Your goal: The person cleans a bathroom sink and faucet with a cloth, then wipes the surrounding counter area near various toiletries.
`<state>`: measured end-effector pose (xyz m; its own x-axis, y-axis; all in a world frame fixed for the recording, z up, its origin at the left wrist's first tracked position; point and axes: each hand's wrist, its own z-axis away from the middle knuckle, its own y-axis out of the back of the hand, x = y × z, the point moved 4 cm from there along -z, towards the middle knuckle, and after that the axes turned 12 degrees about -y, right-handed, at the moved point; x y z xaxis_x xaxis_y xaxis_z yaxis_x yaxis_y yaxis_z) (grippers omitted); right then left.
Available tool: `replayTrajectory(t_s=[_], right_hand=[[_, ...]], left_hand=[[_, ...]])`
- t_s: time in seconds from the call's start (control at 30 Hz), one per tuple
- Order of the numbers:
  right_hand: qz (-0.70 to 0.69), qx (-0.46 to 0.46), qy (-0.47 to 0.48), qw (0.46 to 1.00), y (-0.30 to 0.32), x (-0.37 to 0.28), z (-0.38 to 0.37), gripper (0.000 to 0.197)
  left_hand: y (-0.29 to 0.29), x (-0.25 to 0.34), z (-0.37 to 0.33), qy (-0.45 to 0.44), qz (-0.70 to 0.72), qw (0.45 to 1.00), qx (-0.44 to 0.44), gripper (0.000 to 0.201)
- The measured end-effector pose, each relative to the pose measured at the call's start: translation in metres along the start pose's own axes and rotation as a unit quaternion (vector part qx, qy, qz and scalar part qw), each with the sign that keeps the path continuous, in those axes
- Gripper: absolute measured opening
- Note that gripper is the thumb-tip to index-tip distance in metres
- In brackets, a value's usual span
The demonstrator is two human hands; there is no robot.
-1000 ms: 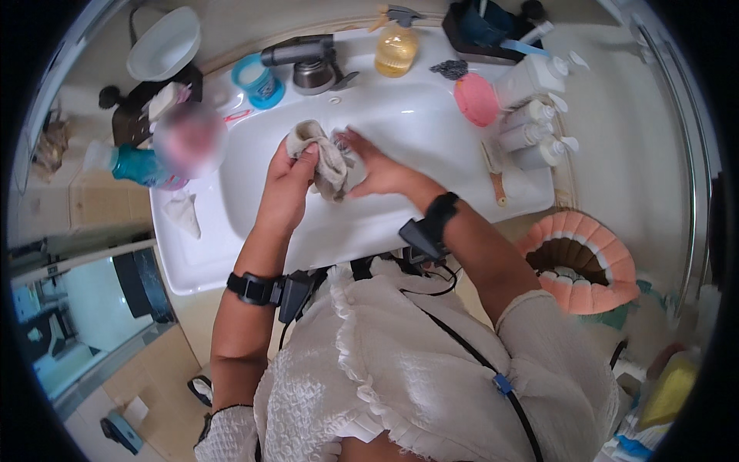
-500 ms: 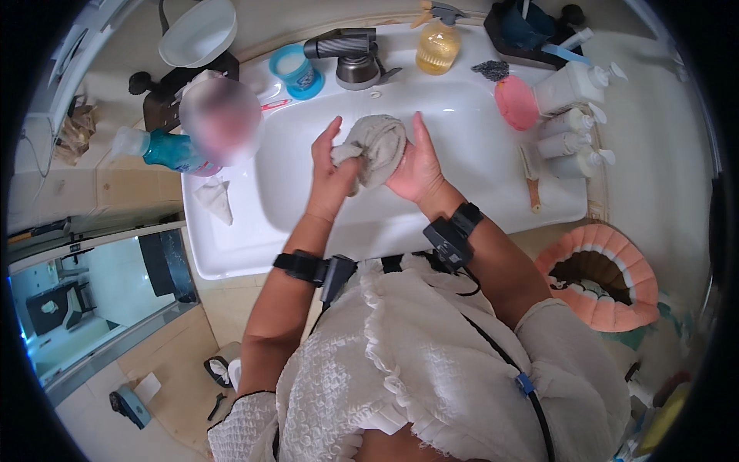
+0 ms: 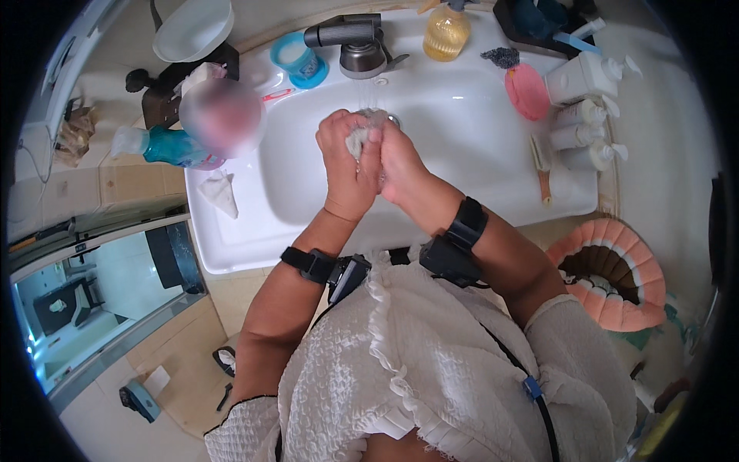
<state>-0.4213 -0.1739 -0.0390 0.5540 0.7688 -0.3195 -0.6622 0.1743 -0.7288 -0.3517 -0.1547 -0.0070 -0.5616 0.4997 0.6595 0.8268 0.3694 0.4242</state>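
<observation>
A light grey cloth (image 3: 357, 142) is bunched up small between my two hands, over the middle of the white sink. My left hand (image 3: 343, 165) wraps its fingers around the cloth from the left. From the right, my right hand (image 3: 400, 158) closes on it and presses against the left. Most of the cloth is hidden by my fingers. Just beyond my hands stands the dark metal faucet (image 3: 362, 58), with thin streams of water falling onto the cloth and fingertips. Drops show below the hands.
Along the sink (image 3: 254, 250) rim stand a blue cup (image 3: 299, 61), a yellow spray bottle (image 3: 446, 35), a pink dish (image 3: 527, 92) and several white pump bottles (image 3: 581, 81). A wooden-handled brush (image 3: 543, 173) lies at right, a teal bottle (image 3: 173, 148) and white cloth (image 3: 220, 195) at left.
The cloth, loosely folded between open hands before, is now squeezed into a small bundle. Both hands have come together and closed around it. Water now runs from the faucet.
</observation>
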Motion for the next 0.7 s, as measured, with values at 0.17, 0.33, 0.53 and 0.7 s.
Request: replayTrajectory(t_s=[0.17, 0.33, 0.53, 0.7], right_hand=[[0.081, 0.022, 0.034, 0.996, -0.003, -0.001, -0.013, 0.033], [0.257, 0.108, 0.133, 0.951, 0.012, 0.003, -0.031, 0.037], [0.425, 0.108, 0.163, 0.884, 0.013, 0.011, -0.016, 0.047], [0.520, 0.130, 0.197, 0.821, 0.056, -0.004, -0.021, 0.052]], left_hand=[[-0.002, -0.025, -0.004, 0.154, 0.088, 0.984, 0.025, 0.024], [-0.003, -0.041, -0.002, 0.395, 0.268, 0.875, 0.081, 0.029], [0.007, -0.103, 0.031, 0.465, 0.654, 0.598, -0.002, 0.031], [0.033, -0.109, 0.044, 0.530, 0.403, 0.744, 0.049, 0.049]])
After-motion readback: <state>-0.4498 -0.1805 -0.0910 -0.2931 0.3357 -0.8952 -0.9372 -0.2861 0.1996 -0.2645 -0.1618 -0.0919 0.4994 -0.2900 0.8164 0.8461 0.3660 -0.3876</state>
